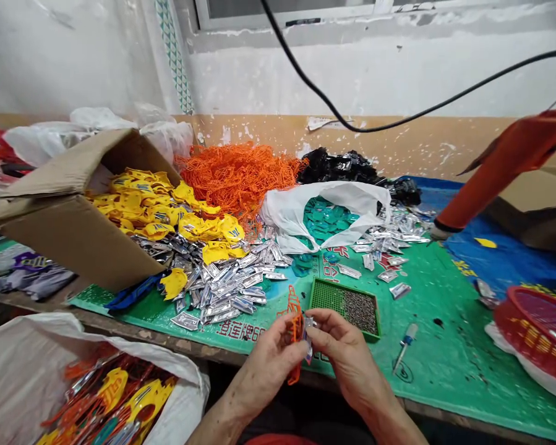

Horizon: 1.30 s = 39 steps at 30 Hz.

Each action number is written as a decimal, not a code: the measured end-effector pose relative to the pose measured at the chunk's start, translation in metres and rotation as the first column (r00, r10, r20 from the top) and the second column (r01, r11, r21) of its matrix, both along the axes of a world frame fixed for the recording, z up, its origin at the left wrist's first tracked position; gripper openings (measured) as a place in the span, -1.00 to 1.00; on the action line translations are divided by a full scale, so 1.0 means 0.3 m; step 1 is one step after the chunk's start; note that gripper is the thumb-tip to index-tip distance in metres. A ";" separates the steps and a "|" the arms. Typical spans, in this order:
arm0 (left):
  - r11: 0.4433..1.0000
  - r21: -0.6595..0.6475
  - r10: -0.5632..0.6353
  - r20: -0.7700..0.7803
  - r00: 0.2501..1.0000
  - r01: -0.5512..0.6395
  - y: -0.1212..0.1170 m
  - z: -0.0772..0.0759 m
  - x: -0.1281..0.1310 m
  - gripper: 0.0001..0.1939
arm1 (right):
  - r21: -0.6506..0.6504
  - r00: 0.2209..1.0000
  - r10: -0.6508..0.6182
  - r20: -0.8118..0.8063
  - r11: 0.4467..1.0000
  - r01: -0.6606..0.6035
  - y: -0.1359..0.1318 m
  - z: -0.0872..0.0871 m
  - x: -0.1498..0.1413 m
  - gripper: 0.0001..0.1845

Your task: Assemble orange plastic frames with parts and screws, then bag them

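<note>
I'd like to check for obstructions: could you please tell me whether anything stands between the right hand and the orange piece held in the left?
Yes: the small shiny piece at the right hand fingertips, with the left hand thumb beside it. Nothing else visible stands before the orange piece.

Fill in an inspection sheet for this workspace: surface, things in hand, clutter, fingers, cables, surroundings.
Surface: green printed sheet, dark specks towards the right.
Things in hand: orange part, small silver piece.
Clutter: yellow pieces spilling from cardboard box; orange heap; screwdriver lying loose beside green tray.
Fingers: left hand pinches the orange part, right hand the silver piece.
Cables: black cable sagging in front of the wall.
Surroundings: wall with flaking paint.
</note>
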State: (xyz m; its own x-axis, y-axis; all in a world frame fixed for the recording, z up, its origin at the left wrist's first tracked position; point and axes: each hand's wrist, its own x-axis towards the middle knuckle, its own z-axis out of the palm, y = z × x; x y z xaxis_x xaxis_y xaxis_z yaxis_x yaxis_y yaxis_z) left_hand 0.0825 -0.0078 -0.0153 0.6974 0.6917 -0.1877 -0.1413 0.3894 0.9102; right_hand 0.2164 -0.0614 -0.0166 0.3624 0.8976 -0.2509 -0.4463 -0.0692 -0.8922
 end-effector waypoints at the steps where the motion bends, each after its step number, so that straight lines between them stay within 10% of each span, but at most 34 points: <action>1: 1.000 0.024 -0.019 -0.003 1.000 0.019 -0.001 0.001 0.004 -0.57 | 0.004 1.000 -0.017 0.000 1.000 0.017 -0.003 -0.004 -0.001 -0.62; 11: 0.954 0.296 -0.020 -0.103 0.994 0.049 -0.007 0.014 0.021 -0.72 | 0.123 0.990 -0.003 0.140 0.992 -0.015 -0.030 -0.027 0.011 -0.80; 18: 0.658 0.730 0.036 -0.277 0.960 0.186 -0.004 0.023 -0.002 -0.67 | 0.176 0.955 0.122 0.271 0.969 -0.174 -0.063 -0.023 0.049 -0.92; 27: 0.182 0.970 0.108 -0.180 0.978 0.158 -0.041 -0.007 -0.010 -0.49 | 0.502 0.736 -0.236 0.635 0.850 -0.160 -0.126 -0.044 0.057 -0.77; 39: -0.022 0.993 0.190 -0.113 0.975 0.119 -0.054 -0.011 -0.014 -0.59 | 0.528 0.702 -0.381 0.602 0.849 0.009 -0.171 -0.077 0.003 -0.67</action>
State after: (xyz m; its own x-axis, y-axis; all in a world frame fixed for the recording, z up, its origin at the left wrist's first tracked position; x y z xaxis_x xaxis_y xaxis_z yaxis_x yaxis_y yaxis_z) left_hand 0.0781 -0.0240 -0.0185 0.7274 0.3021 0.6162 0.0784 -0.9286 0.3626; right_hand 0.2174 -0.1127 -0.0397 0.4407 0.7158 0.5417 0.3221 0.4371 -0.8397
